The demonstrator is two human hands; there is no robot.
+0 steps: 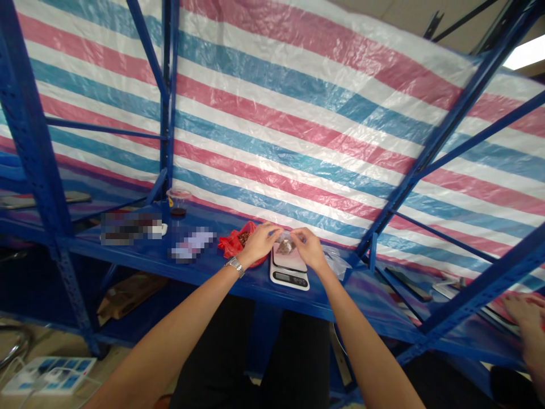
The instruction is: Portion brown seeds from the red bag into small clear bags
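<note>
A small clear plastic bag (286, 246) with brownish contents is on or just above the pale plate of a white digital kitchen scale (289, 279). My left hand (261, 241) pinches the bag's upper edge from the left, while my right hand (308, 246) grips it from the right. Left of the scale, partly behind my left wrist, lies an opened red plastic bag (230, 244) holding small brown pieces (244, 237). More clear plastic bags (338, 262) rest to the right of my right hand. The scale's digits are too small to read.
A clear cup (179, 203) with dark liquid stands at the back left of the blue shelf (204, 271). Blurred items lie near it. Blue posts (168, 96) and a striped sheet (272, 130) bound the shelf. Another person's hand (522, 312) shows at far right.
</note>
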